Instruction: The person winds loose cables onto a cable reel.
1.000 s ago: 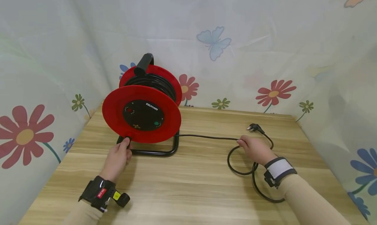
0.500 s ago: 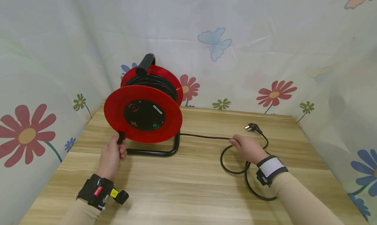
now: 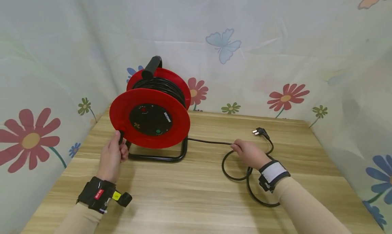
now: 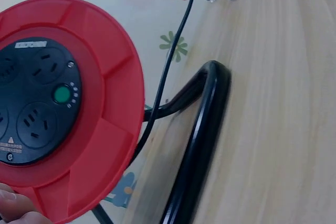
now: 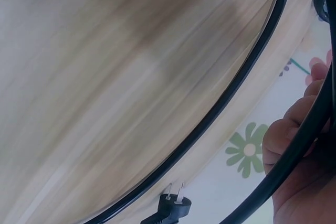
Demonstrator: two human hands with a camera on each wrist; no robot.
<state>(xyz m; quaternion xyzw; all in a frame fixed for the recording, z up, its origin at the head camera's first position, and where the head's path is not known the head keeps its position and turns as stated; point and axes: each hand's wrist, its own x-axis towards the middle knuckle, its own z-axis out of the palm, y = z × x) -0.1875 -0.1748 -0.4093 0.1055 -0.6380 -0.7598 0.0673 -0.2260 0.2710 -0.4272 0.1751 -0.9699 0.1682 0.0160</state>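
Note:
A red cable reel with black cable wound on its drum stands on a black tube frame at the left of the table. My left hand pinches the black crank knob at the lower left of the reel's face. From the reel a cable runs right to my right hand, which grips it between thumb and fingers. Beyond that hand the cable lies in loose loops and ends in a plug. In the left wrist view, sockets and a green button show on the reel's face.
A wooden table carries everything. Behind and beside it hang pale curtains printed with flowers and a butterfly. The reel's carrying handle rises above the drum, close to the back curtain.
The reel has turned clockwise, its knob and my left hand moving left and up. My right hand has come left toward the reel with the cable, and the loops and plug have shifted left too.

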